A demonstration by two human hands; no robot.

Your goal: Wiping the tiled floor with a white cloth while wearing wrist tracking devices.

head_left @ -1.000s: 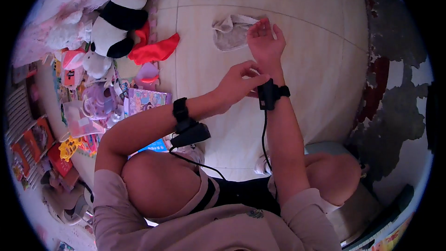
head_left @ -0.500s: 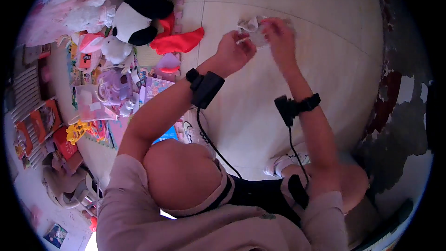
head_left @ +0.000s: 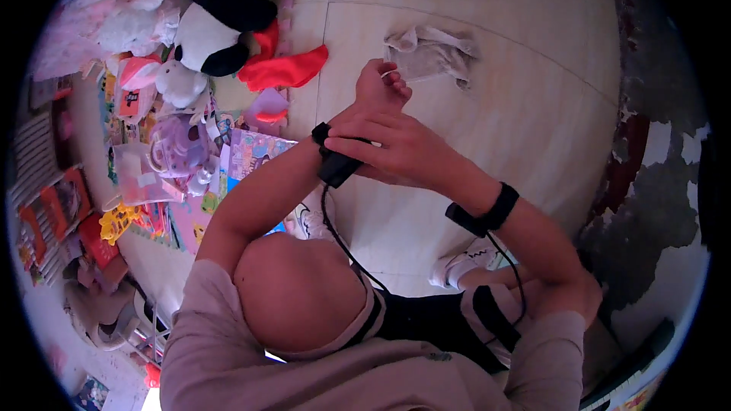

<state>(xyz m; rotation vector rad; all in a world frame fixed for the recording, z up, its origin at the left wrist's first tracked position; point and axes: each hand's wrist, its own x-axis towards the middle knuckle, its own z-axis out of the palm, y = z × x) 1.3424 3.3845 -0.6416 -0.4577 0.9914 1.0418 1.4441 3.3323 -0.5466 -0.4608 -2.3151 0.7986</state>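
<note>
While the left hand (head_left: 383, 85) curls its fingers inward, the right hand (head_left: 396, 148) lays its fingers across the left arm's black wrist device (head_left: 337, 170), pinch uncertain; tiled floor (head_left: 525, 129) separates grey cloth (head_left: 431, 59) from peeling wall (head_left: 664, 209); purple book's (head_left: 253, 149) print is unreadable.

The right hand (head_left: 400, 146) clasps a black wrist device (head_left: 339, 172); just beyond the curled left hand (head_left: 382, 87) lies a greyish cloth (head_left: 428, 57).
</note>
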